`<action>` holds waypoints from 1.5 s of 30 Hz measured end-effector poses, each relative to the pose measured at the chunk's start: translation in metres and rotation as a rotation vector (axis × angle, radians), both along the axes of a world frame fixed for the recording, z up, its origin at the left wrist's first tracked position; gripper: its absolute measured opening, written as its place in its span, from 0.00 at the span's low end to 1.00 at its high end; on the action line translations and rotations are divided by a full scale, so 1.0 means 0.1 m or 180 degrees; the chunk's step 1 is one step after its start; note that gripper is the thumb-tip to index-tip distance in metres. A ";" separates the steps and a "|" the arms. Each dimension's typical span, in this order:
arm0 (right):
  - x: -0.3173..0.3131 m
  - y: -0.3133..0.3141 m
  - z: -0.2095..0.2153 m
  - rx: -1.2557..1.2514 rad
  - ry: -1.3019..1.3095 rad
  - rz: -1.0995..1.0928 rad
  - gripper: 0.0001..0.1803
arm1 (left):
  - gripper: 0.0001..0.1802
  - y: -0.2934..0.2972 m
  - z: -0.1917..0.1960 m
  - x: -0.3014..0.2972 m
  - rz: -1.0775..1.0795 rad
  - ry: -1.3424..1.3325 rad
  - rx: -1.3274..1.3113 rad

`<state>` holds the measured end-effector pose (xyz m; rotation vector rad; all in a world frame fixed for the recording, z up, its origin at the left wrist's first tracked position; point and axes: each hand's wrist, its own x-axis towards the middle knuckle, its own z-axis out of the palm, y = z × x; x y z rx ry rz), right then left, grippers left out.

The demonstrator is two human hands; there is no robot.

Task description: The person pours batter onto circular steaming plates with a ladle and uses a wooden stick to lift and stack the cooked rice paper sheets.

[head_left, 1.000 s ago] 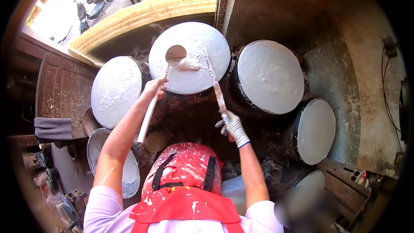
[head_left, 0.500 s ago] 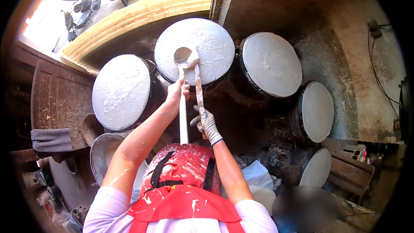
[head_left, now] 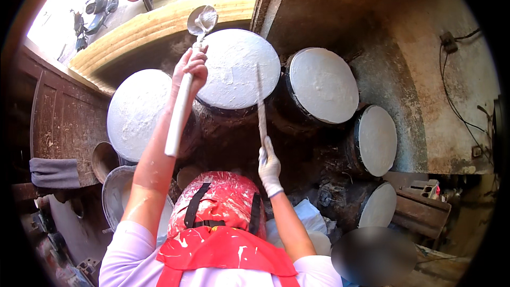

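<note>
My bare left hand (head_left: 191,69) grips the long white handle of a metal ladle (head_left: 203,19). Its bowl holds white paste and is raised over the far left rim of a round drum top coated in white (head_left: 239,69). My gloved right hand (head_left: 269,166) holds a thin flat stick (head_left: 261,106) by its lower end. The stick's tip lies against the right part of that same white disc.
More white-coated round tops stand around: one left (head_left: 137,111), one right (head_left: 324,85), two further right (head_left: 376,139) (head_left: 378,205). A red paste-splattered pack with black straps (head_left: 218,202) is at my chest. A metal basin (head_left: 114,196) and grey cloth (head_left: 53,172) lie left; scooters (head_left: 95,13) stand outside.
The ladle rose from the middle of the white disc to above its far left rim. The stick shifted to the right side of the disc.
</note>
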<state>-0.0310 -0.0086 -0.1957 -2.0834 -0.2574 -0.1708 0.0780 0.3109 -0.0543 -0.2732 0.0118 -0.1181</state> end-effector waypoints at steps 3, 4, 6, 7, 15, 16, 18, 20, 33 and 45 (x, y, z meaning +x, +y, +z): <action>0.49 0.26 -0.25 -0.0619 0.0335 0.0216 0.20 | 0.20 0.14 -0.23 -0.13 0.0018 0.0123 -0.0011; 0.57 0.47 -0.22 -0.0595 0.0507 0.0343 0.20 | 0.20 0.17 -0.32 -0.21 0.0043 0.0147 0.0013; 0.61 0.78 -0.12 -0.1132 0.1126 0.0609 0.19 | 0.23 0.14 -0.40 -0.39 0.0091 0.0054 -0.0178; 0.62 0.90 -0.25 -0.0999 0.0920 0.0678 0.19 | 0.22 0.11 -0.43 -0.47 0.0130 0.0124 -0.0240; 0.28 0.54 -0.28 -0.0052 0.0871 0.0272 0.20 | 0.22 0.15 -0.32 -1.29 0.0387 0.0430 0.0030; 0.15 0.56 -0.28 -0.0513 0.0913 0.0266 0.20 | 0.22 0.16 -0.33 -1.35 0.0420 0.0462 0.0112; 0.01 0.72 -0.31 -0.0844 0.1176 0.1139 0.22 | 0.23 0.15 -0.36 -1.42 0.0384 0.0433 0.0033; 0.02 0.78 -0.31 -0.0448 0.0331 0.1322 0.21 | 0.24 0.15 -0.36 -1.49 0.0365 0.0437 0.0030; 0.86 1.18 -0.09 -0.0774 0.0918 0.1462 0.21 | 0.24 0.23 -0.11 -1.61 0.0492 0.0391 0.0315; 2.26 1.20 0.23 -0.3185 0.0110 0.2016 0.31 | 0.24 -0.15 -0.07 -1.16 0.0975 0.0787 0.0463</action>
